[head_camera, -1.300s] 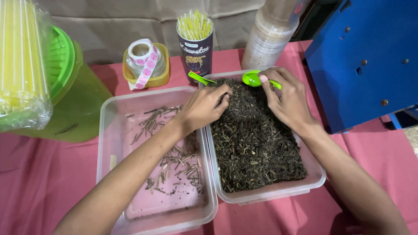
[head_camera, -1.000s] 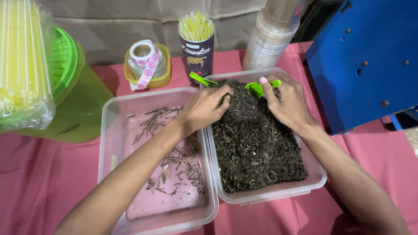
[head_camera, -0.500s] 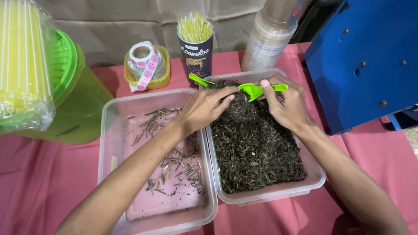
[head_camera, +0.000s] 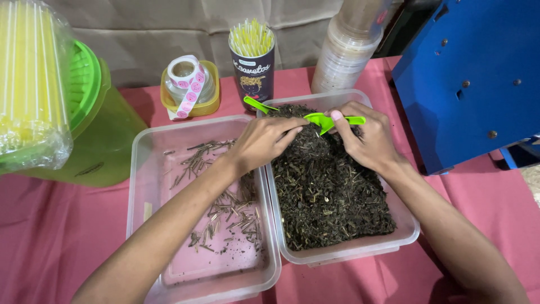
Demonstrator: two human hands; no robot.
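Note:
Two clear plastic tubs sit side by side on a pink cloth. The right tub (head_camera: 409,225) is heaped with dark dried leaves (head_camera: 332,191). The left tub (head_camera: 140,191) holds only scattered thin stems (head_camera: 225,202). My right hand (head_camera: 365,138) grips a bright green plastic scoop (head_camera: 325,120) at the far end of the leaf pile. My left hand (head_camera: 264,141) reaches across the tubs' shared edge, fingers curled into the leaves next to the scoop. A second green scoop (head_camera: 257,104) pokes out behind the pile.
A green lidded jug (head_camera: 95,124) and a bag of yellow straws (head_camera: 28,84) stand at left. Behind the tubs are a sticker roll in a yellow dish (head_camera: 188,84), a dark cup of straws (head_camera: 253,62) and stacked clear cups (head_camera: 346,50). A blue metal machine (head_camera: 472,73) stands at right.
My right hand has lifted and turned the green scoop, moving it left over the leaf heap. My left hand has stayed at the pile, fingers shifting slightly.

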